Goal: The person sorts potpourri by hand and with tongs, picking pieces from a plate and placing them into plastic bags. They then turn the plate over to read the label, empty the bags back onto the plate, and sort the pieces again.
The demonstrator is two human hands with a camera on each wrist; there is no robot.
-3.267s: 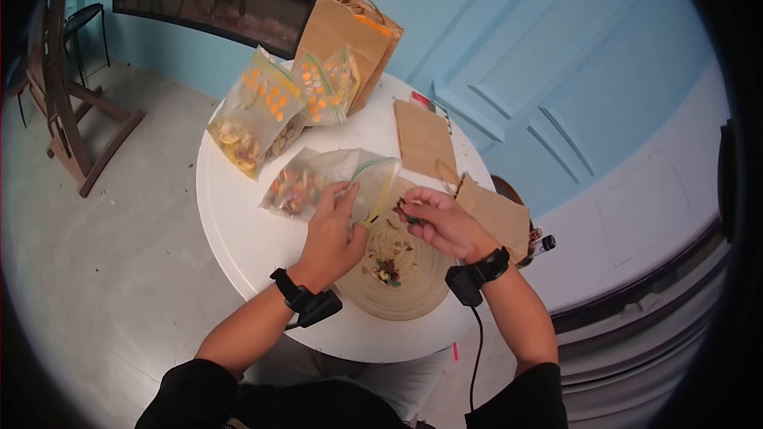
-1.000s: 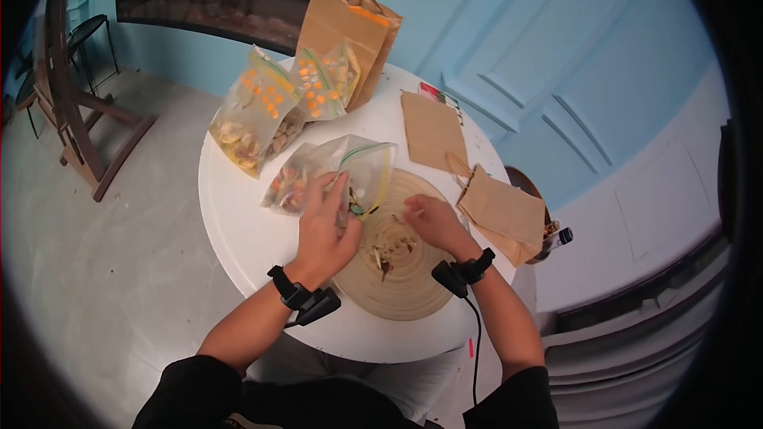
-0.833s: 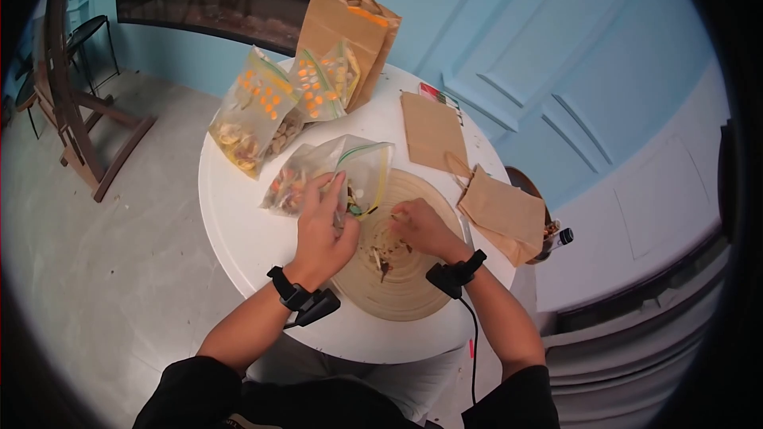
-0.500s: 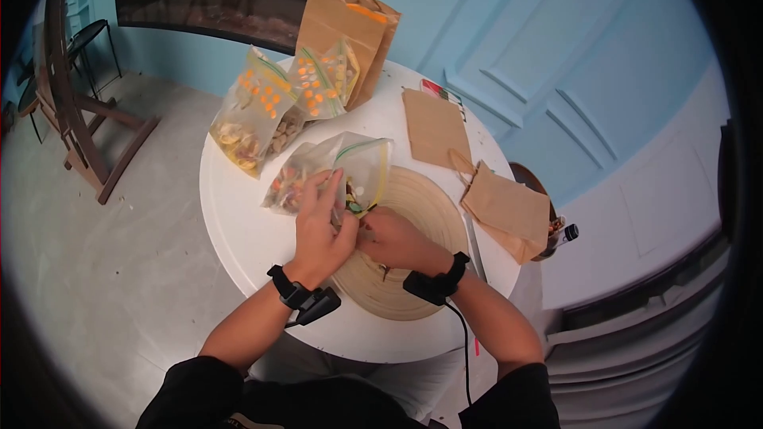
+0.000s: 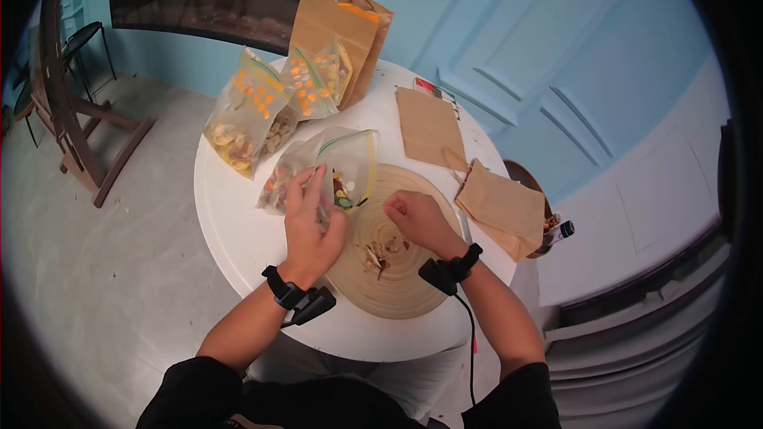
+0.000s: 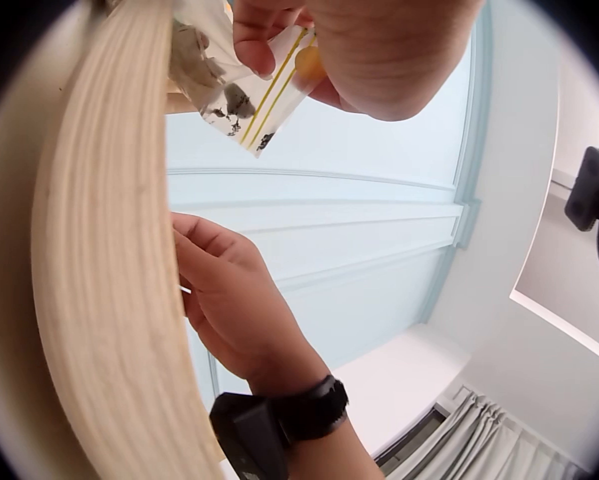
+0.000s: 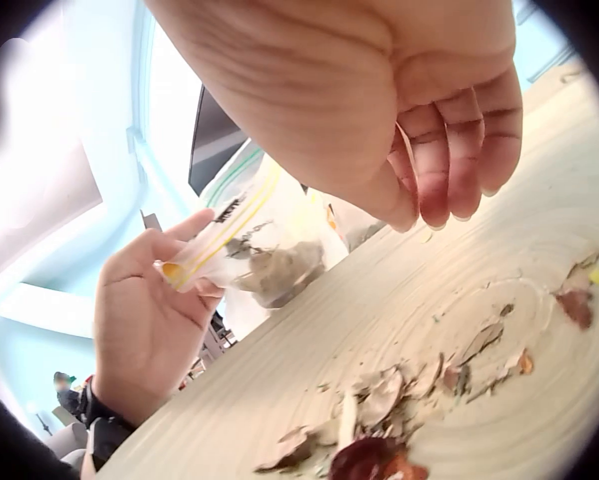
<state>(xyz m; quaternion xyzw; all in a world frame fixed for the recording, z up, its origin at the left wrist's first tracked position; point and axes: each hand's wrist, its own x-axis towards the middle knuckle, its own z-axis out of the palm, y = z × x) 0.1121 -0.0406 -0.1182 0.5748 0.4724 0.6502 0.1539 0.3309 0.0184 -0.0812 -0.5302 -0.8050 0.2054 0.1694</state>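
Note:
My left hand (image 5: 311,226) grips the near side of a clear zip bag (image 5: 356,160), whose mouth gapes toward the right. Reddish and pale dried pieces fill its far end, and dark and green bits lie by the opening. On a round woven mat (image 5: 429,290) lies a small heap of dried petals and leaf scraps (image 5: 381,256), seen close up in the right wrist view with a dark red piece (image 7: 365,462). Above the mat, beyond the heap, is my right hand (image 5: 421,218), its fingers curled down and thumb alongside; nothing shows between them.
Filled zip bags (image 5: 238,127) with orange dots stand at the back left, before a tall brown paper bag (image 5: 330,36). A flat paper bag (image 5: 429,127) and a smaller handled one (image 5: 505,206) lie right. All rest on a round white table (image 5: 226,214).
My right hand let go of dark scraps, swept left to the bag's mouth and has come back right. More bits sit in the bag's opening; the heap has shrunk. The left hand keeps its grip.

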